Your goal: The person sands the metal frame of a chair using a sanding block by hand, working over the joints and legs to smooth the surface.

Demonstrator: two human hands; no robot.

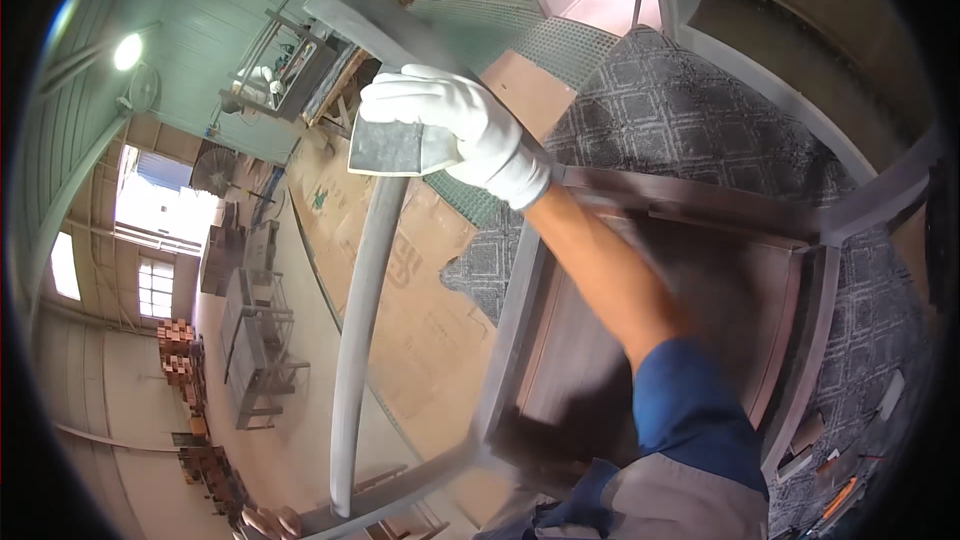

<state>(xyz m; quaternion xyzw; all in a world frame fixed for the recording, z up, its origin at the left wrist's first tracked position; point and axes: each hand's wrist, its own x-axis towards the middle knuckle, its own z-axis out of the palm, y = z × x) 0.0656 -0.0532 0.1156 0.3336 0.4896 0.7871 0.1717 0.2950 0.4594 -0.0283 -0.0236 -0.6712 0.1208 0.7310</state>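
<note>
My right hand [440,125], in a white glove, reaches in from the lower right. Its fingers fold over a flat grey pad, which looks like a sanding pad [390,147], at the junction of two grey wooden rails. One, a curved rail [365,340], runs down toward the lower left. The other, a wider flat rail [370,15], slants up past the glove. Both seem part of a grey wooden furniture frame [505,340] around a dark brown panel [660,290]. At the bottom left, the bare fingers of my left hand [270,522] curl by the frame's end; the rest is hidden.
Flattened cardboard [430,290] and dark patterned carpet [680,110] cover the floor beneath. Tools and scraps, including an orange-handled one [840,497], lie at the lower right. Further off stand a grey table [250,340], stacked wooden pieces [178,352] and a fan [213,168].
</note>
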